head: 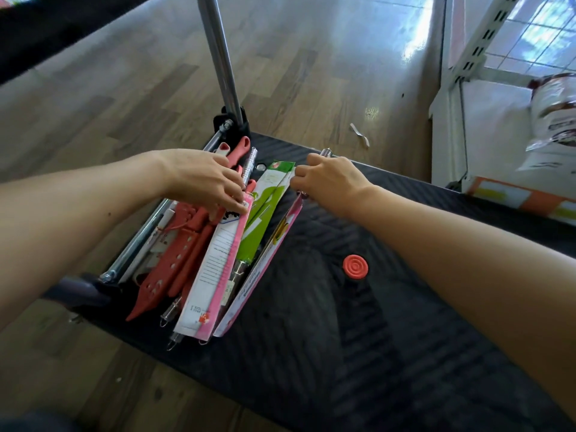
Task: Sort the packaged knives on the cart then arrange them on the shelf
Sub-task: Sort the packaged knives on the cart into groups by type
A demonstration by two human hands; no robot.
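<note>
Several packaged knives stand on edge in a row at the left end of the black cart deck (358, 322). Red knives (174, 257) lean against the chrome rail. Beside them stand a pink-and-white pack (215, 263), a green pack (265, 207) and a pink-edged pack (268, 263). My left hand (202, 179) rests on the tops of the red knives, its fingers curled on the upper edge of the pink-and-white pack. My right hand (330, 182) pinches the top corner of the pink-edged pack, tilting it away from the green one.
A chrome handle post (221, 57) rises from the cart's far left corner. A red round button (355, 266) sits in the deck. A white shelf unit (461, 98) with bagged goods (551, 113) and an orange box (523, 198) stands at right. Wooden floor surrounds the cart.
</note>
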